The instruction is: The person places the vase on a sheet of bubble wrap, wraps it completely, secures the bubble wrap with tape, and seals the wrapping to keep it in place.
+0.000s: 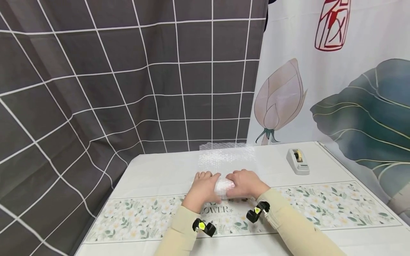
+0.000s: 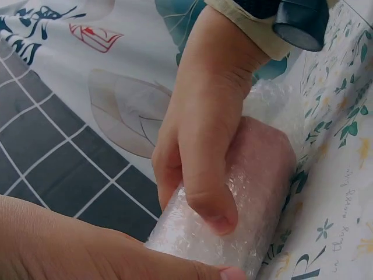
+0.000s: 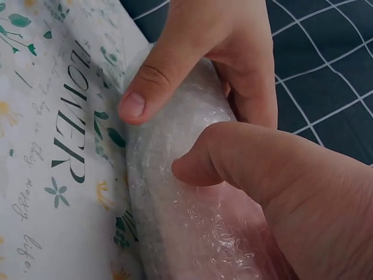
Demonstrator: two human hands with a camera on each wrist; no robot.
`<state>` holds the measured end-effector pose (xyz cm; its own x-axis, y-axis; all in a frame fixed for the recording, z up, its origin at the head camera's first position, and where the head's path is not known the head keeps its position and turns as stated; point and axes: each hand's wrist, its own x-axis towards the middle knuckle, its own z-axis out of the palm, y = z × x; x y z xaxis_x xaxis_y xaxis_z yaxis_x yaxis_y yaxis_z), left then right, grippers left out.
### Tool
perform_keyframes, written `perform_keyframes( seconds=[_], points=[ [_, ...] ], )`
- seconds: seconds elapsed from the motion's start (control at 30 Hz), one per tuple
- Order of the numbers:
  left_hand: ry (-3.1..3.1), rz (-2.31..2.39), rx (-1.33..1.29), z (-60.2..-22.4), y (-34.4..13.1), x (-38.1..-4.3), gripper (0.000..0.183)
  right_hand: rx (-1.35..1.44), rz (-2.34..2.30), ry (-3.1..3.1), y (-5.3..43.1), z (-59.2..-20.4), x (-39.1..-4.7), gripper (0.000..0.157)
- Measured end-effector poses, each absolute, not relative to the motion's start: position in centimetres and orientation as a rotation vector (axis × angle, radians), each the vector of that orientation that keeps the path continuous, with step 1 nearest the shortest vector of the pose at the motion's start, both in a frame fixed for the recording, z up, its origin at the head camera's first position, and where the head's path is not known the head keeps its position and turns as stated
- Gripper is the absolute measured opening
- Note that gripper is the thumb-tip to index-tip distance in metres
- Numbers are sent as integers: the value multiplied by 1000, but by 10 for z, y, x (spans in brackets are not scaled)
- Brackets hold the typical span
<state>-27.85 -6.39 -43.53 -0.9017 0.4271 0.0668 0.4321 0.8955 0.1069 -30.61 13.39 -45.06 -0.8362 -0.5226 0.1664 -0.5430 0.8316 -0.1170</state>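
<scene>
A pinkish, rounded object wrapped in clear bubble wrap [image 1: 223, 185] lies as a roll across the table, its pink showing through the layers in the left wrist view. My left hand [image 1: 201, 187] grips the left part of this roll, thumb on the near side and fingers over the top. Around the right part curls my right hand [image 1: 246, 183], its thumb pressed on the plastic in the right wrist view. Behind both hands, a loose flat sheet of bubble wrap [image 1: 225, 159] runs back to the table's far edge. The object's underside is hidden.
A grey tape dispenser [image 1: 298, 162] with a yellowish roll stands at the back right of the white table [image 1: 160, 167]. A floral printed band with lettering crosses the tabletop. Behind hang a dark checked curtain [image 1: 195, 78] and a white flower-printed one [image 1: 288, 46].
</scene>
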Motion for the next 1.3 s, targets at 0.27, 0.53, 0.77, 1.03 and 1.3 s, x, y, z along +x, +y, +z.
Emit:
perform_keyframes(
  seconds=[0.27, 0.53, 0.77, 1.03, 1.3],
  points=[
    [-2978, -68, -679, -440, -64, -278, 97, 891, 423, -3060, 137, -445, -317, 28],
    [-2978, -31, -665, -446, -63, -283, 101, 792, 660, -3257, 138, -444, -327, 29],
    [-3029, -94, -632, -442, -62, -279, 99, 804, 656, -3276, 138, -443, -328, 25],
    [-3049, -65, -626, -440, -64, -277, 84, 940, 616, -3248, 137, -444, -333, 21],
    [-3037, 74, -592, -433, -52, -266, 82, 936, 585, -3260, 141, -445, -335, 27]
  ],
)
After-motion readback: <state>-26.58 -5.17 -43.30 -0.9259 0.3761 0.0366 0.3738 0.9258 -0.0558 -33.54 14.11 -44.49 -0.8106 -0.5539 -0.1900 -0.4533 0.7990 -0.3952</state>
